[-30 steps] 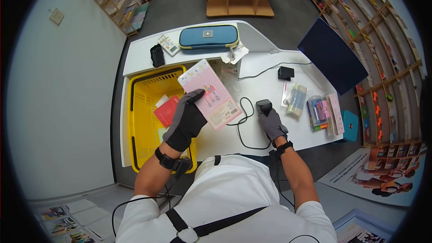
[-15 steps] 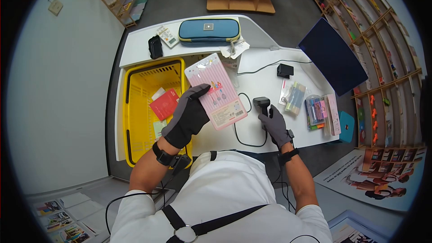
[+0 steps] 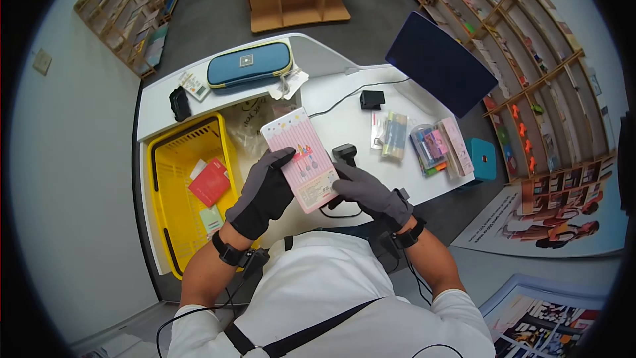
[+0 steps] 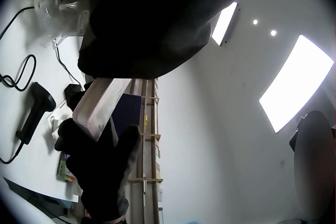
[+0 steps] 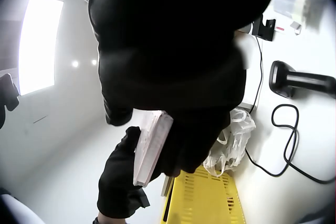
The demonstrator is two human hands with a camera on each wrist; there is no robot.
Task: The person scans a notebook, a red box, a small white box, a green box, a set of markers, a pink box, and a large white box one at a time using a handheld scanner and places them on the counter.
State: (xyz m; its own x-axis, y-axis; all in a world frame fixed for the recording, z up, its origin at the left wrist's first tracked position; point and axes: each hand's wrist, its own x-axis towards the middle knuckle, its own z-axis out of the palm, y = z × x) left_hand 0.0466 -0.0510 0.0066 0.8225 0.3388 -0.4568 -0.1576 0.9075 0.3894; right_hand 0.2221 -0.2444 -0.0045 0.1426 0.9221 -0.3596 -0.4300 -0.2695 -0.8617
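I hold a pink striped packet [image 3: 301, 159] with both gloved hands above the white counter [image 3: 344, 119]. My left hand [image 3: 278, 162] grips its left edge, thumb on the printed face. At the lower right edge, my right hand [image 3: 344, 185] has its fingers curled round the packet. In the left wrist view the packet [image 4: 100, 106] shows edge-on, with the right hand [image 4: 100, 166] under it. The right wrist view shows the packet [image 5: 149, 145] and my left hand [image 5: 123, 176] behind it. A black barcode scanner [image 3: 344, 154] lies loose on the counter beyond my right hand.
A yellow basket [image 3: 165, 159] at the left holds a red card [image 3: 210, 181] and other items. A blue pouch [image 3: 250, 64] lies at the back, with a dark screen [image 3: 440, 63] at the right. Stationery packs [image 3: 434, 146] and a black adapter [image 3: 372, 99] lie right of the scanner.
My right hand let go of the scanner, which now lies on the counter, and moved left to grip the packet. The packet came lower and nearer my body.
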